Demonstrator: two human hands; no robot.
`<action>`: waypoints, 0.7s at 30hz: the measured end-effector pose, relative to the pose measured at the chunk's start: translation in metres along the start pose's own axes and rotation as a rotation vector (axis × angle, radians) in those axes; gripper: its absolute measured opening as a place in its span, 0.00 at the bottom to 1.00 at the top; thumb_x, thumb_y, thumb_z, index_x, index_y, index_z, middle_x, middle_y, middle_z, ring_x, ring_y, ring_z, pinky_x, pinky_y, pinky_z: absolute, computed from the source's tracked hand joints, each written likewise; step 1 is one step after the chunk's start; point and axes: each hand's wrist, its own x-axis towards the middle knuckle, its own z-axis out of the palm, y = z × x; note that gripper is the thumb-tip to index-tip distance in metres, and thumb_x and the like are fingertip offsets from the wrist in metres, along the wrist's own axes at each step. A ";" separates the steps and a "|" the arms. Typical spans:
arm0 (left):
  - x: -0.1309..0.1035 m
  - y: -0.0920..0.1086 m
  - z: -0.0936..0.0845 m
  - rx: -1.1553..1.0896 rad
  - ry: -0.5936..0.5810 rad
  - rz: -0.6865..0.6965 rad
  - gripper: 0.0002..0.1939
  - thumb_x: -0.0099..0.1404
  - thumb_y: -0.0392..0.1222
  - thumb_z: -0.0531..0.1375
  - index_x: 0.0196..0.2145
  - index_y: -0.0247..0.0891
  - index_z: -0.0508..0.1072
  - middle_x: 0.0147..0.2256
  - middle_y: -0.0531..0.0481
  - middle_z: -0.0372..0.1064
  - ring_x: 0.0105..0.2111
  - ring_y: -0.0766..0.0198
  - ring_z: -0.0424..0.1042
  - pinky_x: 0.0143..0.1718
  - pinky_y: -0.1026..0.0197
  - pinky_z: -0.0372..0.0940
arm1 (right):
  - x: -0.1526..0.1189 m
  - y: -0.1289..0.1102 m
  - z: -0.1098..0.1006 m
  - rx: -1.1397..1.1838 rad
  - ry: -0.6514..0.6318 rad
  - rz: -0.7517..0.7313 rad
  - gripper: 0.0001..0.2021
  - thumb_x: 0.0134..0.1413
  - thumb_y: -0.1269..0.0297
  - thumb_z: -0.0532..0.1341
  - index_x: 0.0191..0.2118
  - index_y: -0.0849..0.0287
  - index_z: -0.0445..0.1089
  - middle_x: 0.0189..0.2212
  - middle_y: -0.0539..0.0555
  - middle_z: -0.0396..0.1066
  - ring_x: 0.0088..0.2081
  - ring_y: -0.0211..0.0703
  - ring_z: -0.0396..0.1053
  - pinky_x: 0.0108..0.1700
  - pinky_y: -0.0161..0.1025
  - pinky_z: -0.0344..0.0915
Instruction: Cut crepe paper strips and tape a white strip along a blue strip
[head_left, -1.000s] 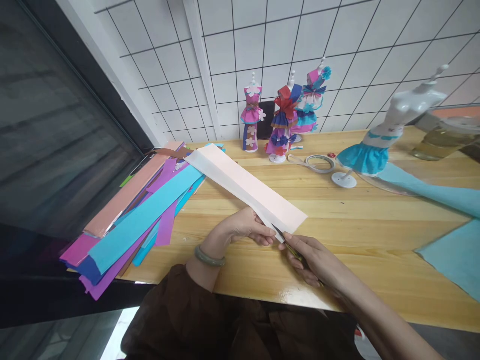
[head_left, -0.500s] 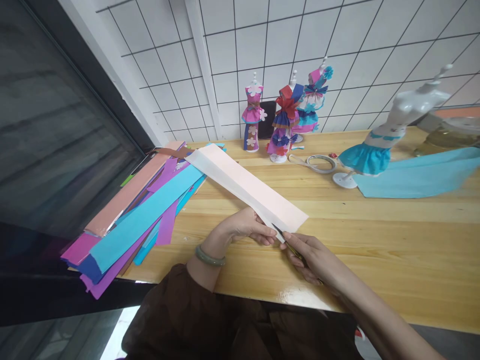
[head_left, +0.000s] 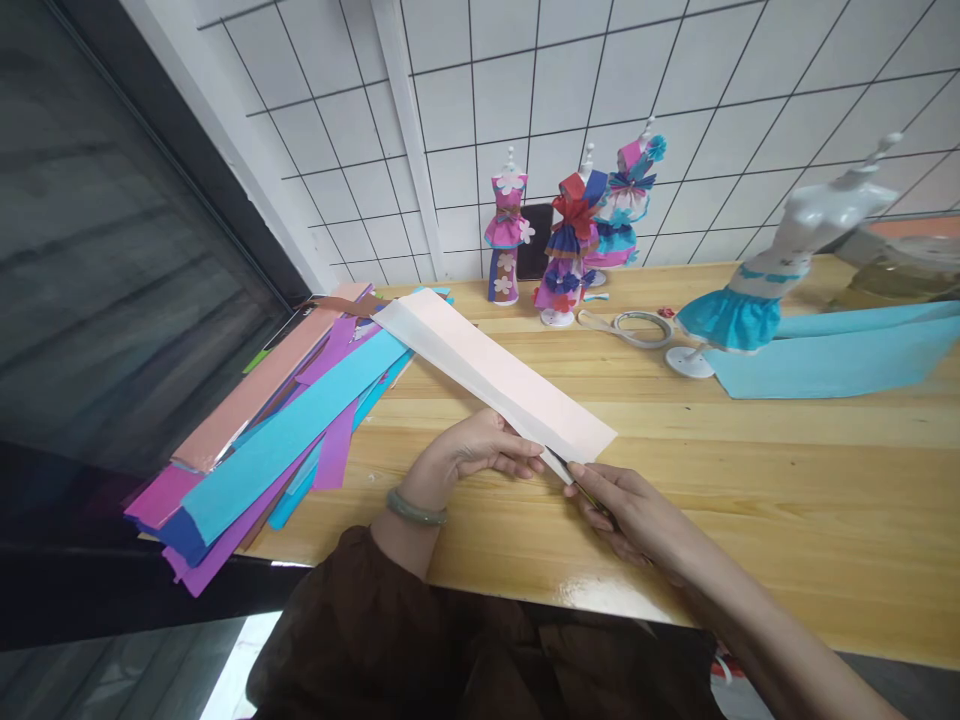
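A long folded strip of pale pink crepe paper (head_left: 517, 375) slants across the table before me, its far end lying against the coloured stack. My left hand (head_left: 491, 445) pinches the paper's near edge between thumb and fingers, close to its lower end. My right hand (head_left: 622, 510) is closed around a pair of scissors (head_left: 598, 500), mostly hidden in the palm. The blades point up and left and lie at the edge strip of the paper, just right of my left fingertips.
Folded crepe paper strips (head_left: 292, 430) in several colours are piled at the left. Small dressed mannequins (head_left: 568, 250) stand along the wall. A white mannequin in a blue skirt (head_left: 731, 315) stands right, beside blue paper (head_left: 832, 355). A tape roll (head_left: 641, 330) lies mid-table.
My left hand has shifted slightly up and left along the paper's edge. My right hand and the scissors stay at nearly the same spot, and the paper has hardly moved.
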 end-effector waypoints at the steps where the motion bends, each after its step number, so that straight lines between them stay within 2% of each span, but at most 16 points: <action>1: 0.000 0.000 0.000 -0.006 0.003 0.005 0.19 0.44 0.42 0.67 0.34 0.31 0.71 0.30 0.44 0.70 0.29 0.66 0.70 0.30 0.63 0.65 | 0.000 -0.001 0.000 0.001 -0.001 0.002 0.21 0.47 0.44 0.52 0.30 0.60 0.60 0.13 0.41 0.48 0.11 0.25 0.42 0.11 0.27 0.42; 4: 0.001 0.000 0.000 0.005 -0.001 -0.004 0.19 0.45 0.42 0.67 0.35 0.31 0.72 0.30 0.45 0.70 0.26 0.68 0.70 0.29 0.65 0.65 | 0.000 -0.003 0.000 0.005 -0.018 0.003 0.21 0.46 0.43 0.52 0.30 0.60 0.60 0.13 0.41 0.49 0.10 0.25 0.42 0.11 0.28 0.42; 14: 0.000 -0.001 0.000 0.026 -0.044 0.007 0.20 0.46 0.42 0.66 0.37 0.29 0.72 0.30 0.41 0.71 0.29 0.65 0.71 0.30 0.64 0.65 | 0.002 -0.013 0.003 0.018 -0.043 0.010 0.21 0.44 0.43 0.53 0.29 0.61 0.61 0.14 0.42 0.52 0.10 0.25 0.44 0.11 0.28 0.43; 21: -0.001 0.001 0.001 0.039 -0.028 -0.013 0.20 0.45 0.43 0.66 0.35 0.29 0.72 0.30 0.40 0.72 0.28 0.66 0.71 0.29 0.66 0.65 | 0.004 -0.011 0.003 -0.024 -0.026 -0.001 0.22 0.45 0.42 0.52 0.27 0.60 0.60 0.14 0.43 0.51 0.11 0.26 0.44 0.12 0.29 0.43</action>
